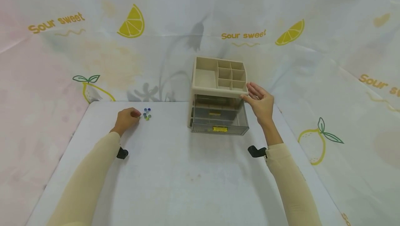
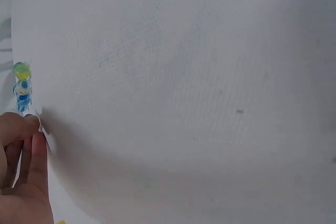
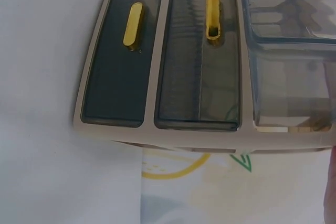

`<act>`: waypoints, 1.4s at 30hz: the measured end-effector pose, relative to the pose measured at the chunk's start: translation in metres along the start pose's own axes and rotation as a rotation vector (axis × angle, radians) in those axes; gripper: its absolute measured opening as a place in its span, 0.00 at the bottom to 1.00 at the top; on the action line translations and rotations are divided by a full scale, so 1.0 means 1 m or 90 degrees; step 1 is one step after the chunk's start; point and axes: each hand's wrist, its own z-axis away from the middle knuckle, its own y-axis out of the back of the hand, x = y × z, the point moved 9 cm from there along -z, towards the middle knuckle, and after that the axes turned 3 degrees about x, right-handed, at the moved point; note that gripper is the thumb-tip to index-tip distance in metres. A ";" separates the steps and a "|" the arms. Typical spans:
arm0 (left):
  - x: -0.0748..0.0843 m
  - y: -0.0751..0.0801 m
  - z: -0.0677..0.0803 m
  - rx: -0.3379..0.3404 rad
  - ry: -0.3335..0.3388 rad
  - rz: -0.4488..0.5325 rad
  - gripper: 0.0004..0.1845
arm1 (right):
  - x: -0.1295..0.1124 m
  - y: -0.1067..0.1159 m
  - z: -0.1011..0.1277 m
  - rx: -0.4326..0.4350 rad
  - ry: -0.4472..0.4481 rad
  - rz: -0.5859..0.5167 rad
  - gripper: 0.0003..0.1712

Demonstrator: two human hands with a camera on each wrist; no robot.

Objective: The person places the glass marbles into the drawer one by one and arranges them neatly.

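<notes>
A: Head view first. Beige plastic drawer unit, boxy, standing at the far edge of a white cloth-covered table. Open divided tray on top; smoky see-through drawers below with yellow handles; lowest drawer pulled out a little.

B: And the right hand?

A: Resting against the unit's upper right corner, fingers straight and relaxed, thumb at the tray's rim, gripping nothing. Left hand knuckles up on the table, fingers curled, tips just beside a small cluster of beads — tiny, round, glossy, blue, green and yellow. Touching or pinching one? Cannot tell from here.

B: Left wrist view?

A: Mostly bare white cloth with a fine weave. At the far left edge, a yellow-green bead and blue ones in a short row, partly cut off by the frame. Fingers bent just below them, nearest fingertip close to the lowest blue bead; contact unclear.

B: Right wrist view?

A: Drawer fronts seen sideways: two shut dark translucent panels with oval yellow handles, ribbed inside, beige frame with rounded corners. Third drawer at the right cut off. Only a blurred sliver at the right edge, too little to identify.
</notes>
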 end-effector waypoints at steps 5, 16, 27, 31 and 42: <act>-0.005 0.004 0.005 0.002 0.025 0.007 0.09 | -0.008 -0.003 0.003 -0.013 -0.004 -0.001 0.34; 0.001 0.007 0.009 -0.008 0.039 0.061 0.11 | -0.024 -0.004 0.007 -0.014 -0.008 0.009 0.33; 0.017 0.015 0.008 0.011 0.005 0.074 0.11 | -0.023 -0.004 0.008 -0.011 -0.016 0.013 0.32; 0.025 0.014 0.006 0.016 -0.018 0.090 0.12 | -0.023 -0.005 0.009 -0.011 -0.013 0.014 0.32; 0.067 0.009 0.002 0.022 -0.079 0.174 0.13 | 0.000 0.000 0.000 -0.001 -0.007 -0.002 0.34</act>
